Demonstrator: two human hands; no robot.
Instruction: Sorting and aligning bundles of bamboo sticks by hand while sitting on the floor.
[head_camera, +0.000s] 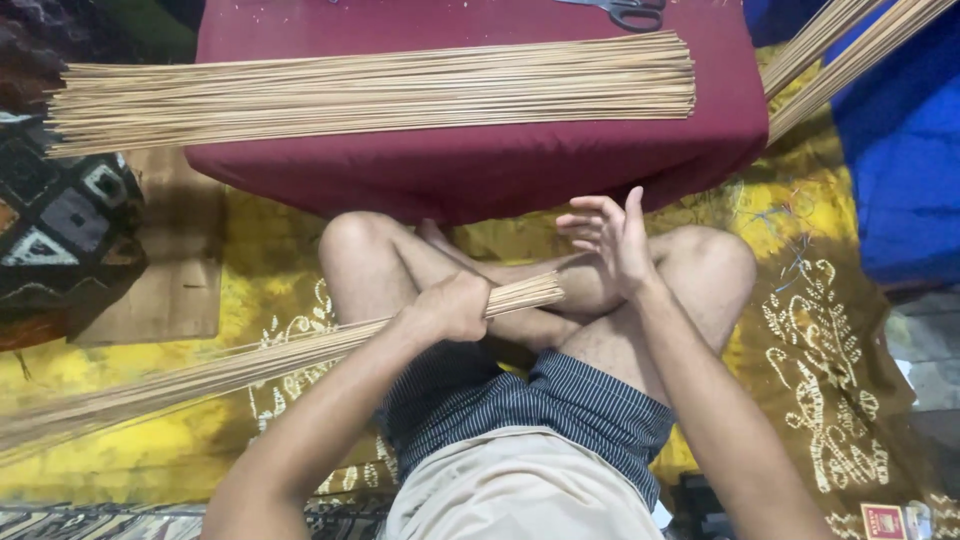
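A: Item one, the left hand (455, 305)?

B: Its grip is pressed tight around a bundle of thin sticks (250, 365), fist wrapped near the bundle's right end. The short cut ends stick out past the fist, above the crossed legs. The long remainder runs down and left, out of view at the left edge.

A: Item two, the right hand (610, 235)?

B: Grip spread, fingers apart and slightly curled, palm turned toward the left hand. It holds nothing. It hovers just beside the bundle's cut ends, not touching them.

A: Item three, the tabletop (480, 170)?

B: Low, covered in dark red cloth, directly in front of the knees. A wide flat layer of loose sticks (380, 90) lies across it, left ends overhanging the edge. A pair of scissors (625, 12) rests at the far edge, partly cut off by the frame.

A: Remaining entries?

B: More sticks (850, 50) lean in at the upper right. A yellow patterned cloth (800, 330) covers the floor under the seated person.
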